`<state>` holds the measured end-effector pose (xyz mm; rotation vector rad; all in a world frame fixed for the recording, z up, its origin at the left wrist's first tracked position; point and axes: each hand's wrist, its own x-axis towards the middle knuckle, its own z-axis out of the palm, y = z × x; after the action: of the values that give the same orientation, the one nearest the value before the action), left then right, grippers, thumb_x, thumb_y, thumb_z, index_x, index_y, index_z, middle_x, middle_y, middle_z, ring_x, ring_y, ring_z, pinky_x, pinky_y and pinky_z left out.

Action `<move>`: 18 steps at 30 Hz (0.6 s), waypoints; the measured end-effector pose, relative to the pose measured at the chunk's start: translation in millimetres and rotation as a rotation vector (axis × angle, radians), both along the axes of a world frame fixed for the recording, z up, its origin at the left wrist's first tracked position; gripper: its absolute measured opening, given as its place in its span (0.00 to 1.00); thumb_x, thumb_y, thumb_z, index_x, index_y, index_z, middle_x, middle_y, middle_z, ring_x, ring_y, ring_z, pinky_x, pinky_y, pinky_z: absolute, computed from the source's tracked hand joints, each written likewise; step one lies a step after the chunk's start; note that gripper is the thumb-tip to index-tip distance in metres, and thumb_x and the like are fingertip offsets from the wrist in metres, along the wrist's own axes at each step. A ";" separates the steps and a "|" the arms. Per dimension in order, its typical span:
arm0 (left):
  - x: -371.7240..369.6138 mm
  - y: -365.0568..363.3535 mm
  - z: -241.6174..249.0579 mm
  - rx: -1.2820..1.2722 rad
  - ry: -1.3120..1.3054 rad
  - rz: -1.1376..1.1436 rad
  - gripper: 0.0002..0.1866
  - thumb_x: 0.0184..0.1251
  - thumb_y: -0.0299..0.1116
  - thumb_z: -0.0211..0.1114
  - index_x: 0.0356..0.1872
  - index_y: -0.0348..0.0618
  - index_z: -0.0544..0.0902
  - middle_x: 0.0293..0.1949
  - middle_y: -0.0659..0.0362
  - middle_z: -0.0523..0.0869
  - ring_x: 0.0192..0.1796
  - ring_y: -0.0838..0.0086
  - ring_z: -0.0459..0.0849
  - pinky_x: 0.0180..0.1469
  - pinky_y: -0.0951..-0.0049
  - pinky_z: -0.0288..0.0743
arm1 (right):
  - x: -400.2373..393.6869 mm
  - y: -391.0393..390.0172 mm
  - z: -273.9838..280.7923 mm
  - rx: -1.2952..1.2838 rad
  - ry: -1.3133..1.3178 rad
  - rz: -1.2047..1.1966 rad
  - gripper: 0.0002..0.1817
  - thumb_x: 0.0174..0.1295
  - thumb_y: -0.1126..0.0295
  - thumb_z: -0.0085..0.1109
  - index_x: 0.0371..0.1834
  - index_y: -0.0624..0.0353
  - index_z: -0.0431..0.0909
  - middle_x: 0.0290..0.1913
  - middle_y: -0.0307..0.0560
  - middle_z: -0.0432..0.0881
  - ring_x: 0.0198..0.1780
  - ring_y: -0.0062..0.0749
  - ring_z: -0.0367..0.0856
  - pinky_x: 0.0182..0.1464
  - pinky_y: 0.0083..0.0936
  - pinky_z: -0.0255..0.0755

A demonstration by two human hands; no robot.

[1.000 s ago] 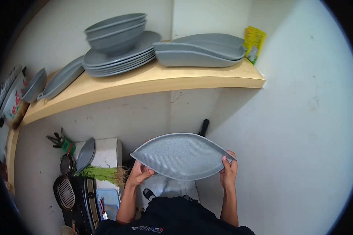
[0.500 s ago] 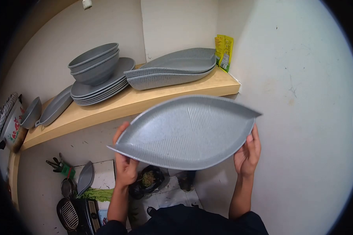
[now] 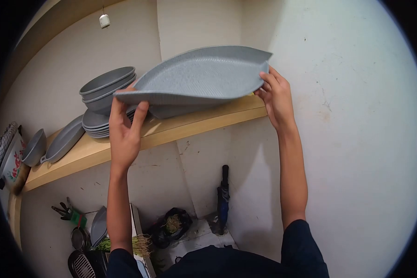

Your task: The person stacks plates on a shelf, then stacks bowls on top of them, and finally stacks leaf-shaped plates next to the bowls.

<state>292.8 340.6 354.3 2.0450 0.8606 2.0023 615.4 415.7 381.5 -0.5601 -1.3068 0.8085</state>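
A grey leaf-shaped platter (image 3: 199, 74) is held up between both hands at shelf height, its inner face tilted toward me. My left hand (image 3: 126, 125) grips its left pointed end, thumb in front and fingers behind. At the right end, my right hand (image 3: 275, 92) pinches the edge near the other tip. Behind and below it, the platters stacked on the shelf (image 3: 180, 110) are mostly hidden. Just left of it stand two nested grey bowls (image 3: 104, 88) on a pile of grey plates (image 3: 96, 131), partly covered by my left hand.
The wooden shelf (image 3: 190, 131) runs along the wall. Further left on it are an oval grey dish (image 3: 65, 139), a small grey bowl (image 3: 34, 147) and a flowered pot (image 3: 14, 160). Below are an umbrella (image 3: 223, 199), a black bag (image 3: 171, 227), green beans and a stove (image 3: 83, 265).
Both hands have raised the platter up and forward, from in front of the shelf to over the stacked platters. It now lies flatter to my view, and the yellow packet is hidden.
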 end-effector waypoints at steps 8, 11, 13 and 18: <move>17.1 17.3 7.0 0.007 0.026 0.117 0.16 0.80 0.34 0.64 0.56 0.30 0.77 0.46 0.52 0.87 0.49 0.73 0.83 0.59 0.72 0.76 | 1.8 87.0 28.1 -0.168 -0.235 -0.065 0.15 0.70 0.74 0.53 0.50 0.77 0.80 0.36 0.46 0.82 0.30 0.24 0.77 0.33 0.21 0.72; 15.4 23.1 8.4 -0.087 0.060 0.165 0.18 0.81 0.35 0.62 0.60 0.29 0.77 0.50 0.49 0.87 0.54 0.71 0.84 0.60 0.70 0.76 | -3.8 99.9 31.9 -0.141 -0.332 -0.197 0.15 0.68 0.74 0.54 0.45 0.80 0.82 0.34 0.51 0.85 0.28 0.26 0.80 0.32 0.23 0.75; 17.7 30.2 6.1 -0.062 0.065 0.220 0.20 0.80 0.36 0.62 0.60 0.28 0.77 0.49 0.47 0.87 0.53 0.68 0.85 0.60 0.68 0.76 | -5.0 111.6 30.9 -0.125 -0.405 -0.284 0.15 0.67 0.72 0.56 0.42 0.80 0.83 0.34 0.53 0.86 0.28 0.27 0.83 0.33 0.24 0.77; 20.2 41.3 -1.9 0.050 0.065 0.331 0.21 0.79 0.39 0.63 0.57 0.26 0.77 0.44 0.42 0.87 0.46 0.60 0.85 0.54 0.62 0.76 | -6.0 128.7 27.9 -0.150 -0.569 -0.417 0.15 0.63 0.71 0.61 0.38 0.78 0.84 0.32 0.53 0.88 0.27 0.30 0.87 0.35 0.26 0.81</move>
<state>313.0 381.9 352.3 2.1203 1.2459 2.1449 609.4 544.3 409.4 -1.2001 -1.5702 0.4078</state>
